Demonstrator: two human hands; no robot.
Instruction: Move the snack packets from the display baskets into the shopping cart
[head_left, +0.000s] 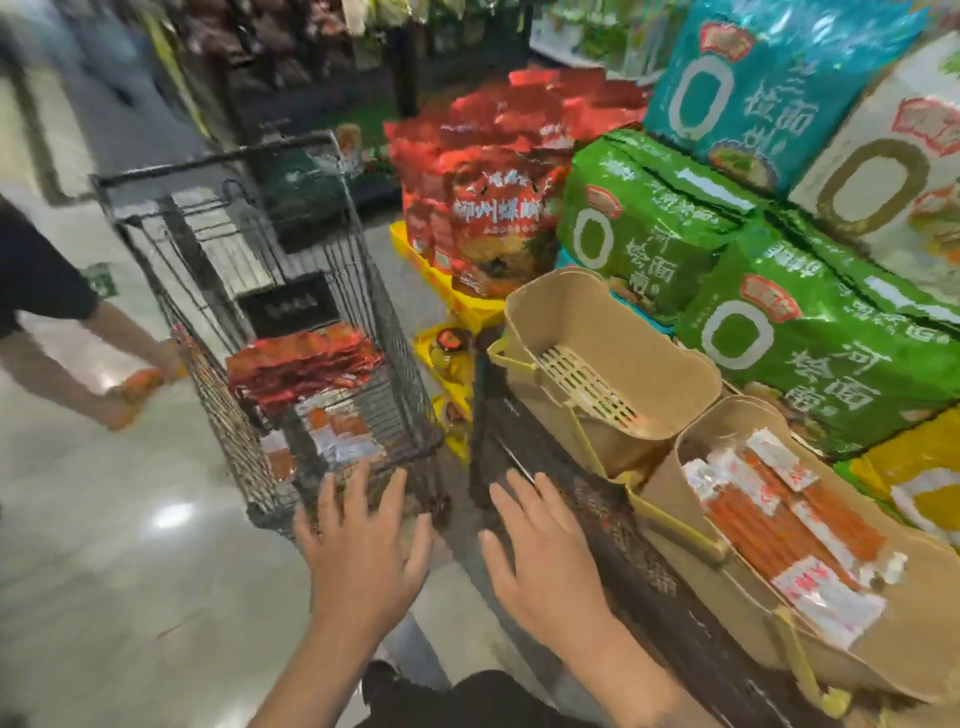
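Red snack packets (304, 366) in wire cart (363, 312); left hand (361, 545), right hand (545, 561), fingers spread, holding nothing.

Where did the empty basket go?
In the head view, the empty basket sits right of the shopping cart, just beyond the basket of orange snack packets and in front of the green noodle bags.

Bright overhead light, floor (171, 514) glare; blurry, perhaps compression-smeared.
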